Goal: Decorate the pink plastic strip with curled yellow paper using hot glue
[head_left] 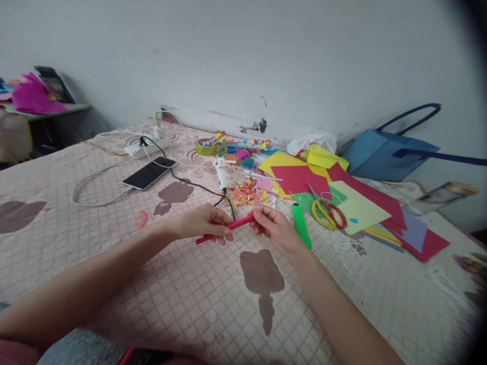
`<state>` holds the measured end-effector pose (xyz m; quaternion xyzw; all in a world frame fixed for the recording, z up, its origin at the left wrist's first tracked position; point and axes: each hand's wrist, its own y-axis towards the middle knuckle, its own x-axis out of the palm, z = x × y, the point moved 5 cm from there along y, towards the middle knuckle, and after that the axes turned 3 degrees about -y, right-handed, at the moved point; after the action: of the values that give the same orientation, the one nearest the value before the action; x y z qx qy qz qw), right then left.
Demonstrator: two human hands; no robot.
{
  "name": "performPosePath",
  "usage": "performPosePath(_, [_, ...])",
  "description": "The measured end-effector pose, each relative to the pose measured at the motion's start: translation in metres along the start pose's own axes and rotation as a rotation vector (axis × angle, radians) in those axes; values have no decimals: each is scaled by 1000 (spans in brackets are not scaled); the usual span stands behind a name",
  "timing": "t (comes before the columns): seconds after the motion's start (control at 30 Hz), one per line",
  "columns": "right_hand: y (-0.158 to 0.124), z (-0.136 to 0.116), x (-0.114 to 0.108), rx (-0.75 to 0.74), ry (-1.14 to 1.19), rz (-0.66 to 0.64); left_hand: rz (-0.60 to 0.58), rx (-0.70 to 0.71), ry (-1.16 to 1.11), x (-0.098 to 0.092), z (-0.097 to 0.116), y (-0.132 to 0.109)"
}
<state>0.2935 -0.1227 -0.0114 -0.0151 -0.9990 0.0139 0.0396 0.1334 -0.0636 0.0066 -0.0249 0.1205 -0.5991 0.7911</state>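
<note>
A stick [238, 223] spans from left hand [203, 223] to right hand [276, 228]. Behind it lies the glue gun [221, 174], with the phone [148, 173] to its left. To its right, scissors [329, 214] lie on papers [300, 178], and a bag [380, 154] sits behind them.

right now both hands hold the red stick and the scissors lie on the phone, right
No. The left hand and right hand do hold the red stick, but the head view shows the scissors lying on the paper sheets, not the phone.

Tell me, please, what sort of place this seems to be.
Probably a room at home, used for paper crafts: a quilted cover bears coloured paper sheets, scissors and a glue gun, a phone lies by a power strip, and the left hand and right hand hold a red stick.
</note>
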Motion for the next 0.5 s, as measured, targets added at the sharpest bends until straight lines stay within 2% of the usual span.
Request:
performPosePath(0.27, [-3,-2,3,-16,-53,62,-36,-29,-74,3,-7,2])
performPosePath(0.5, [-7,4,24,26,-15,-33,-38,-43,-173,12,-4,5])
